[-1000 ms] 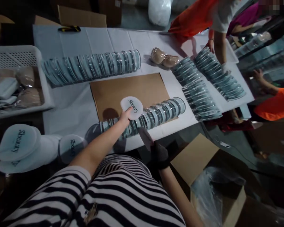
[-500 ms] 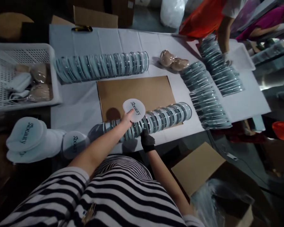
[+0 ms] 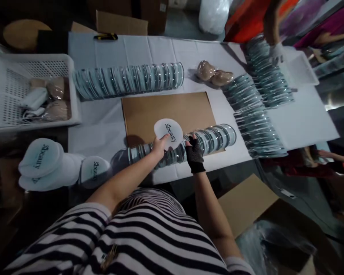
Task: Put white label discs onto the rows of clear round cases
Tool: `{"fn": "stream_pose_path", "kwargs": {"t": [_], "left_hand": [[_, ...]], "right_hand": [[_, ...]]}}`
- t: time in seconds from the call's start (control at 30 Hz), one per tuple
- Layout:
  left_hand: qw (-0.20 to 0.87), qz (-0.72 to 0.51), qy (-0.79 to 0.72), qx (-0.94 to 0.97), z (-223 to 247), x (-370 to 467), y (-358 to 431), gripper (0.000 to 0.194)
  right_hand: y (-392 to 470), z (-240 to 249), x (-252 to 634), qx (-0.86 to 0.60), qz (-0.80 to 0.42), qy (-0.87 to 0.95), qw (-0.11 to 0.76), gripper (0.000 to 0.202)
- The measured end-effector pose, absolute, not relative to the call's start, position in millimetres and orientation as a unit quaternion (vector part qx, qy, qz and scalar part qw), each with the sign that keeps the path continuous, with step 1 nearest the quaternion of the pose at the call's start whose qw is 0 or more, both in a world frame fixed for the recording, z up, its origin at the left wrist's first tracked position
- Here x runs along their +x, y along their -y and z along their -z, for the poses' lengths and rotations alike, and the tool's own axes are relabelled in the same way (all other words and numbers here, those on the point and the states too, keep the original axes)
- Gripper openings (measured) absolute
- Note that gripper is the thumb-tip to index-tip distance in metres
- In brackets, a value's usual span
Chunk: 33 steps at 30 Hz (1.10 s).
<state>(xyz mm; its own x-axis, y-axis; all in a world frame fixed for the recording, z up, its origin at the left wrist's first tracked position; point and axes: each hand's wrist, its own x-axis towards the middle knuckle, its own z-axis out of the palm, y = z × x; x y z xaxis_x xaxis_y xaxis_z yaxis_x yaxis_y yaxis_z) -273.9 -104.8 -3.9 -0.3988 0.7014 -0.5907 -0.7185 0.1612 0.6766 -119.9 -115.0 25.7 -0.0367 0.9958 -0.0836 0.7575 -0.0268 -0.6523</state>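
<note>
Between the thumb and fingers of my left hand (image 3: 159,146) is a rounded white card (image 3: 168,133) printed with a "beauty" logo, held above a row of clear round plastic cases (image 3: 215,138). My right hand (image 3: 195,154) wears a black fingerless glove and rests over the middle of that row, just right of the card. Two of its fingertips show apart; the other fingers are partly hidden. The row lies across the front edge of a brown cardboard sheet (image 3: 166,109). At the left, a stack of similar white cards (image 3: 41,160) sits near the table edge.
Another row of cases (image 3: 129,79) lies behind the cardboard. A white basket (image 3: 74,95) stands left. Two wrapped beige cups (image 3: 213,73) and more case rows (image 3: 258,118) are right, where a co-worker's gloved hand (image 3: 276,53) works. An open carton (image 3: 249,202) is below.
My right hand has moved up and right from the row's near side to over its top. My left hand still holds the card. The co-worker's hand has shifted upward.
</note>
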Motion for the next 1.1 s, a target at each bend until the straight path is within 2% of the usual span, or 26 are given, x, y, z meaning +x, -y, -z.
{"fn": "stream_pose_path", "kwargs": {"t": [0.1,0.2,0.3,0.37,0.43,0.53,0.67,0.8,0.97,1.1], "left_hand": [[0.554,-0.645,-0.526,0.013,-2,-268,122,0.029],[0.578,-0.62,-0.529,0.026,-3,-263,136,0.02],[0.61,-0.597,-0.521,0.03,1,-268,138,0.019],[0.606,-0.601,-0.52,0.015,3,-280,132,0.024],[0.591,-0.619,-0.516,-0.025,5,-296,122,0.027],[0.582,-0.642,-0.492,-0.083,10,-317,110,0.025],[0.607,-0.662,-0.434,-0.072,16,-323,110,0.023],[0.596,-0.664,-0.441,-0.099,16,-323,113,0.021],[0.602,-0.65,-0.446,-0.125,15,-327,111,0.022],[0.606,-0.652,-0.439,-0.121,16,-326,112,0.023]], "right_hand": [[126,-36,-142,-0.614,-0.182,0.732,0.234,0.059],[139,-38,-167,-0.581,-0.165,0.764,0.227,0.054],[140,-43,-167,-0.671,-0.207,0.675,0.228,0.044],[148,-52,-147,-0.743,-0.183,0.602,0.227,0.043],[172,-60,-120,-0.76,-0.148,0.604,0.187,0.042],[218,-62,-101,-0.695,-0.159,0.7,0.044,0.034],[232,-44,-140,-0.629,-0.212,0.741,-0.104,0.036],[202,-38,-178,-0.65,-0.216,0.713,-0.151,0.038],[200,-39,-172,-0.653,-0.229,0.693,-0.201,0.033],[198,-15,-180,-0.66,-0.244,0.683,-0.195,0.038]]}}
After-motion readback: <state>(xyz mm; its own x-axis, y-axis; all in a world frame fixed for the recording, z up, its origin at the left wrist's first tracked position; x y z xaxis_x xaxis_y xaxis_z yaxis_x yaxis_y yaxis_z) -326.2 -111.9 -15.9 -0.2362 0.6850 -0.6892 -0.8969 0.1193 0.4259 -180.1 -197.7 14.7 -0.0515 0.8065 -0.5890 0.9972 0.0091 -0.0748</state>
